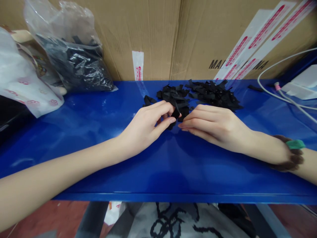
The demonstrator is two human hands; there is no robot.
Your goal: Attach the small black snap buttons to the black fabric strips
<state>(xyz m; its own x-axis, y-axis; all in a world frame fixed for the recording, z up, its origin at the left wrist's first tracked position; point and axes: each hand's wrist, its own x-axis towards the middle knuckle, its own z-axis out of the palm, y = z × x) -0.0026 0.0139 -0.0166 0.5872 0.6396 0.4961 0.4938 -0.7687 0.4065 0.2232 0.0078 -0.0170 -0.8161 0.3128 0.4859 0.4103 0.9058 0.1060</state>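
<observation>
Between the thumb and fingers of my left hand [151, 122] is a short black fabric strip [175, 113], pinched in front of a pile of similar pieces [173, 93]. Close by on the right, my right hand [213, 124] has its fingers bunched together, tips pointing at the strip. Whether those fingertips grip anything is hidden. Behind my right hand lies a second heap of black strips [214, 93]. A brown fuzzy band with a green piece [294, 144] circles my right wrist.
A clear plastic bag of black material [81, 62] stands at the back left, beside a white printed bag [27, 76]. Cardboard [148, 29] walls the back of the blue table [158, 172]. White cables [266, 77] and a white adapter [303, 82] lie at right.
</observation>
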